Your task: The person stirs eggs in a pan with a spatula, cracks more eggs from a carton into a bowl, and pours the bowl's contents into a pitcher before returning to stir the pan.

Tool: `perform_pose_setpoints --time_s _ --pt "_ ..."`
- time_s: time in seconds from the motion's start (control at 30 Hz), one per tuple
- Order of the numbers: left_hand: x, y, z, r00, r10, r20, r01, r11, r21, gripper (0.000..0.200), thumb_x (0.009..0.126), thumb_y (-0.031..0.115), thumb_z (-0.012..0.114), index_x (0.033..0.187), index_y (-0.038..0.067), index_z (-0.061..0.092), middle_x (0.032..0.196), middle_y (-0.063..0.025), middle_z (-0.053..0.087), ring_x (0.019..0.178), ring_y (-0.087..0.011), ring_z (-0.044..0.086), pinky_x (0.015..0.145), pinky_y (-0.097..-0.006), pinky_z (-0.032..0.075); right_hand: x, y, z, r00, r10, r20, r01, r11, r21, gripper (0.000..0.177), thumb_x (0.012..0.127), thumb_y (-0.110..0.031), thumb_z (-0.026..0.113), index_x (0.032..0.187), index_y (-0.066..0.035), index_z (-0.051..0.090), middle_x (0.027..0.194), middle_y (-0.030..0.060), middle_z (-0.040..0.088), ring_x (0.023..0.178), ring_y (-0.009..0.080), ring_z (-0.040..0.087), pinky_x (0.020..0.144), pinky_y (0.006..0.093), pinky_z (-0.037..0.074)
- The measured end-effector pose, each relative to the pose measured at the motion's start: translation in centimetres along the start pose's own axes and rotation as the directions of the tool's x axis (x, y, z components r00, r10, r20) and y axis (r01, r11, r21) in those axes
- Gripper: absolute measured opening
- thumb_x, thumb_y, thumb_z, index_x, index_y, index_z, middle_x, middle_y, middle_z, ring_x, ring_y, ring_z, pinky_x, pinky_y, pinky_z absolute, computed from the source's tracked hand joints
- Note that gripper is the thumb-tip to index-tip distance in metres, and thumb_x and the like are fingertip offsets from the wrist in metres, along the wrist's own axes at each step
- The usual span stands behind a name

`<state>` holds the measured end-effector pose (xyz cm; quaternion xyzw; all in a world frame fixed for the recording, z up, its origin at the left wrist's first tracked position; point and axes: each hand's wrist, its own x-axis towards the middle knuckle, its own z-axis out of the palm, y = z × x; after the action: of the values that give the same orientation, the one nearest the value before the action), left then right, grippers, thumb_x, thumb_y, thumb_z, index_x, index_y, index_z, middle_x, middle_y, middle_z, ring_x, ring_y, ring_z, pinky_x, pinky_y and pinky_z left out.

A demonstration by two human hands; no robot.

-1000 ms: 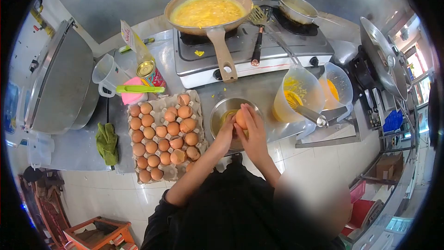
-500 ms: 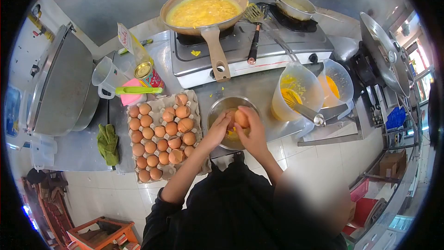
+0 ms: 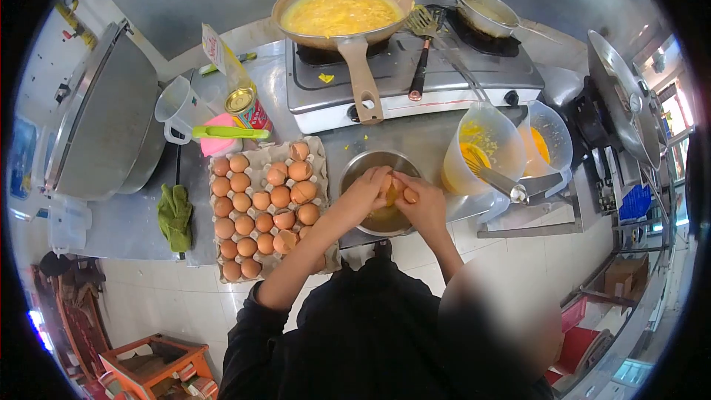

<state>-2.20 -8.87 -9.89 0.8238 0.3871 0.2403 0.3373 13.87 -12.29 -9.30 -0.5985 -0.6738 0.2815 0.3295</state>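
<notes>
On the steel counter (image 3: 429, 141) a stove (image 3: 415, 85) stands at the back. It carries a wide pan (image 3: 341, 11), filled with a yellow egg mix, and a small pan (image 3: 485, 15) whose contents I cannot make out. Nearer, on the left, a cardboard tray (image 3: 255, 155) holds many brown eggs, and some of its cups hold only empty shells. On the right stand two plastic jugs. The first jug (image 3: 474, 141) has yellow smears on its wall and a metal tool inside. The second jug (image 3: 552, 141) holds an orange-yellow liquid.

Between the tray and the jugs sits a steel bowl (image 3: 363, 159) with some yellow liquid at the bottom. Both hands are over it. The left hand (image 3: 363, 192) and the right hand (image 3: 426, 207) pinch the egg (image 3: 396, 191) between their fingertips, one hand on each side. The shell looks already split, just above the bowl.

I judge the egg light, thin and brittle, and wet and slippery where it is cracked. It is best held by its two ends with a soft pinch, the thumbs near the crack.
</notes>
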Motion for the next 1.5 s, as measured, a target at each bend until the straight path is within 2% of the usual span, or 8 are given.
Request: perform_pose_setpoints --time_s 0.2,0.4,0.5,0.57,0.67,0.77,1.1,1.5 --pt "-1.5 1.4 -0.5 0.989 0.081 -0.122 -0.054 0.976 0.21 0.062 0.074 0.008 0.054 0.128 0.005 0.022 0.111 -0.0213 0.043 0.099 -0.035 0.045 0.086 -0.0358 0.037 -0.8 -1.3 1.7 0.925 -0.31 -0.219 0.24 0.924 -0.297 0.037 0.064 -0.005 0.059 0.101 -0.009 0.057 0.098 0.0109 0.057 0.079 0.0266 0.058 0.071 0.0314 0.046" --pt "-8.9 -1.2 -6.6 0.879 -0.328 -0.347 0.167 0.892 -0.42 0.046 0.075 0.013 0.058 0.117 0.006 0.04 0.113 -0.0134 0.044 0.094 -0.0186 0.049 0.075 -0.0259 0.042 1.1 -7.6 7.6 0.969 -0.031 0.244 -0.161 0.669 0.725 0.054 0.071 -0.008 0.062 0.12 -0.006 0.038 0.1 0.0139 0.057 0.099 0.016 0.052 0.082 0.0271 0.04" --pt "-11.6 -3.8 -9.6 0.747 -0.437 -0.501 0.323 0.897 -0.301 0.051 0.073 0.019 0.06 0.118 0.008 0.039 0.114 -0.0146 0.042 0.098 -0.0221 0.046 0.078 -0.0314 0.04 1.4 -10.9 9.5 0.971 -0.176 0.161 0.024 0.744 0.668 0.057 0.072 -0.006 0.061 0.122 -0.007 0.035 0.102 0.0135 0.056 0.1 0.0166 0.051 0.083 0.0261 0.039" --pt "-13.1 -5.0 -10.6 0.749 -0.393 -0.533 0.61 0.724 0.324 0.054 0.071 0.026 0.061 0.118 0.007 0.039 0.116 -0.0144 0.041 0.103 -0.0254 0.041 0.082 -0.0387 0.036 0.9 -11.3 9.9 0.959 -0.191 0.21 -0.004 0.73 0.683 0.055 0.072 -0.006 0.061 0.121 -0.006 0.036 0.103 0.0131 0.055 0.099 0.0162 0.051 0.082 0.0253 0.039" --pt "-15.6 -2.1 -11.9 0.794 -0.163 -0.586 0.495 0.733 0.466 0.055 0.07 0.03 0.061 0.115 0.005 0.042 0.116 -0.0151 0.039 0.105 -0.0278 0.037 0.083 -0.0443 0.032 0.0 -11.3 8.9 0.953 -0.162 0.255 -0.071 0.7 0.711 0.051 0.073 -0.006 0.06 0.119 -0.006 0.038 0.104 0.0116 0.054 0.095 0.0144 0.052 0.078 0.0232 0.041" --pt "-20.4 0.3 -12.3 0.79 -0.559 -0.253 0.613 0.704 0.357 0.039 0.068 0.013 0.056 0.106 0.006 0.048 0.099 -0.0091 0.05 0.091 -0.0252 0.047 0.073 -0.0361 0.04 -1.3 -9.6 6.9 0.958 -0.009 0.286 -0.205 0.677 0.707 0.045 0.074 -0.006 0.058 0.116 -0.006 0.04 0.098 0.009 0.055 0.085 0.0108 0.053 0.069 0.0202 0.043" --pt "-24.0 -1.5 -11.8 0.982 -0.186 -0.038 0.175 0.817 0.55 0.038 0.054 0.006 0.062 0.09 0.009 0.052 0.085 -0.0054 0.051 0.08 -0.0237 0.05 0.07 -0.0327 0.043 -3.0 -6.0 2.7 0.954 0.229 0.193 -0.298 0.661 0.689 0.027 0.082 -0.02 0.048 0.105 -0.005 0.047 0.083 0.0059 0.054 0.061 0.0098 0.051 0.044 0.018 0.037" --pt "-24.8 -2.6 -12.2 0.98 -0.197 0.014 0.146 0.775 0.615 0.043 0.049 0.007 0.064 0.089 0.006 0.05 0.085 -0.0067 0.051 0.078 -0.0246 0.051 0.069 -0.033 0.044 -4.0 -3.1 -0.4 0.753 0.604 0.261 -0.321 -0.009 0.947 0.028 0.082 -0.032 0.04 0.091 -0.006 0.048 0.07 0.0088 0.052 0.054 0.0124 0.049 0.044 0.0199 0.04"
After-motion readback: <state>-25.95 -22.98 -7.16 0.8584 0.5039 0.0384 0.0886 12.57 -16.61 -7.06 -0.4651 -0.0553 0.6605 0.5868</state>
